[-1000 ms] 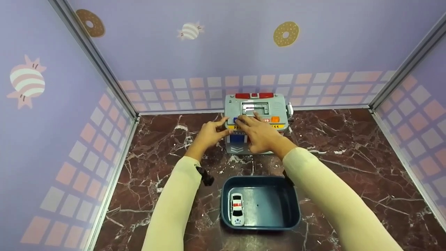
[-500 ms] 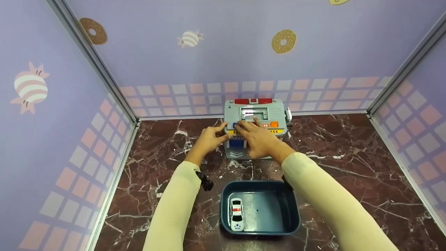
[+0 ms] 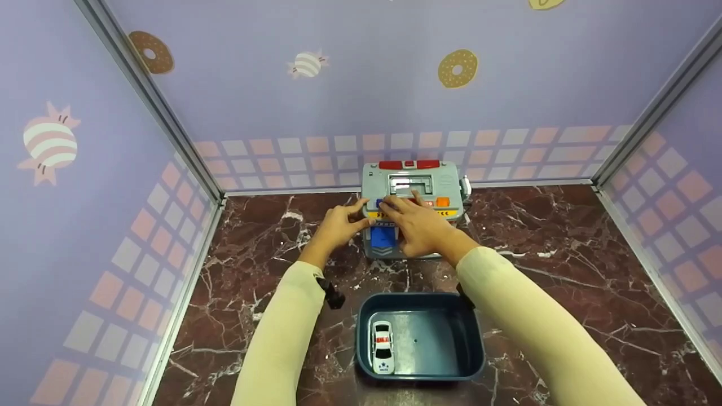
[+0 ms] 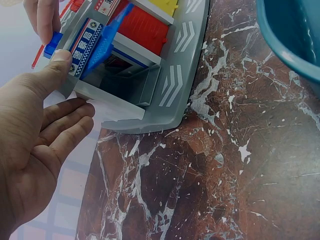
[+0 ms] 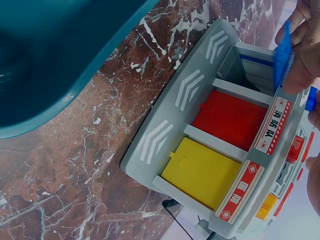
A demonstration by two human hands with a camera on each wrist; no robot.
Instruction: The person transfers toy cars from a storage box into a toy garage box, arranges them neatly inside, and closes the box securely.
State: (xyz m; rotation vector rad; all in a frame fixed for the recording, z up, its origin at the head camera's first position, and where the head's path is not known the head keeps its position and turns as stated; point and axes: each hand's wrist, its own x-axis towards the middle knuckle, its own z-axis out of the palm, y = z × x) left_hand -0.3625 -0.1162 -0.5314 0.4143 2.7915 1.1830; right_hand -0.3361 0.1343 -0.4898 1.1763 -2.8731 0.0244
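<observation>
A grey toy garage [image 3: 451, 183] with red lights on its roof stands by the back wall. My left hand [image 3: 337, 226] grips its front left corner, thumb along the front edge and fingers by the side wall. From above, my right hand [image 3: 423, 225] reaches over the roof, a fingertip at the blue button [image 4: 52, 44]. The blue door [image 4: 106, 44] is swung up and out, showing a hollow bay behind it. Beside that bay, the red door [image 5: 230, 119] and yellow door [image 5: 201, 172] are closed.
Nearer me sits a dark teal tub [image 3: 420, 297], and a white toy police car [image 3: 383, 362] lies along its left side. Patterned purple walls [image 3: 372, 101] enclose the marbled table [image 3: 271, 242] at the back and both sides. A thin cord [image 5: 177, 220] runs from the garage.
The blue door of the toy garage has swung from closed to open. Both hands keep their places on the garage; the head view has tilted slightly up.
</observation>
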